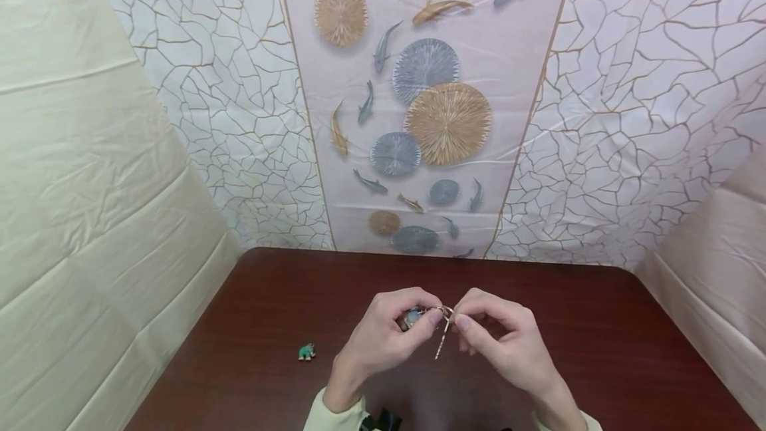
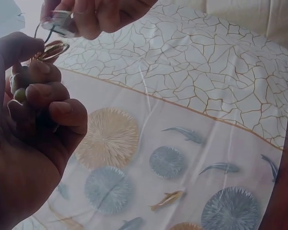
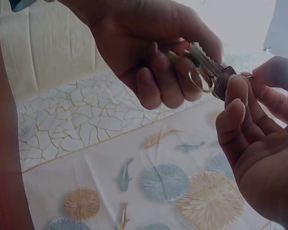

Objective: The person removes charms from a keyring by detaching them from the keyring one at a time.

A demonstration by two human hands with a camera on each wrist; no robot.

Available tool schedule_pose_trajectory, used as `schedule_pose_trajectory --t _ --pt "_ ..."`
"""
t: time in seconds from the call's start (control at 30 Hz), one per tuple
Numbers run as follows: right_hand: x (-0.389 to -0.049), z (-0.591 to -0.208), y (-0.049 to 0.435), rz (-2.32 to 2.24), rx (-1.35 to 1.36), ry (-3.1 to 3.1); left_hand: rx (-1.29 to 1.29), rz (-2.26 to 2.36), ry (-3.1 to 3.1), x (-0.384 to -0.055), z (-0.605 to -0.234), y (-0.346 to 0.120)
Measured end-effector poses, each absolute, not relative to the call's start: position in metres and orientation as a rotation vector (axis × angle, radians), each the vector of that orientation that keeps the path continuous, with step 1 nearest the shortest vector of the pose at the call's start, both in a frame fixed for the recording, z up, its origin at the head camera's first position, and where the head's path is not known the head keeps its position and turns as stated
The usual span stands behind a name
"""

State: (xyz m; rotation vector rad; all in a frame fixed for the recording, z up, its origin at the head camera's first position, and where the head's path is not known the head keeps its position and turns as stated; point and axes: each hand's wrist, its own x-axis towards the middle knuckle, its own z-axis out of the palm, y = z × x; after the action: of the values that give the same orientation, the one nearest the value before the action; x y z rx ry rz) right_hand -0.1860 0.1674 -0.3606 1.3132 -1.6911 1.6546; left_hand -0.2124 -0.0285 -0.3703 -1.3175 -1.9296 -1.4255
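My left hand (image 1: 385,331) is curled round a small bundle with a pale blue piece (image 1: 413,316). Olive and dark bits of it show between the fingers in the left wrist view. A gold-coloured metal ring (image 2: 56,50) stands out at its thumb and forefinger. Opposite, my right hand (image 1: 505,338) pinches the head of a metal key (image 3: 206,60), whose toothed blade points toward the left hand in the right wrist view. The ring and key meet between both sets of fingertips; whether the key is threaded on the ring cannot be told.
A small green figurine (image 1: 306,352) stands on the dark red-brown table (image 1: 251,311), left of the hands. Behind the table hangs a patterned cloth (image 1: 371,85) with fish and discs. Pale fabric walls (image 1: 90,218) flank both sides.
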Motion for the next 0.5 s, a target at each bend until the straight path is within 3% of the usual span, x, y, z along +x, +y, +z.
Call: schedule_pose_trajectory --t 0.5 --pt "-0.1880 -0.3650 0.1637 1.639 1.365 -1.763 -1.294 -1.288 -1.967 -0.2085 -0.3667 -0.0270"
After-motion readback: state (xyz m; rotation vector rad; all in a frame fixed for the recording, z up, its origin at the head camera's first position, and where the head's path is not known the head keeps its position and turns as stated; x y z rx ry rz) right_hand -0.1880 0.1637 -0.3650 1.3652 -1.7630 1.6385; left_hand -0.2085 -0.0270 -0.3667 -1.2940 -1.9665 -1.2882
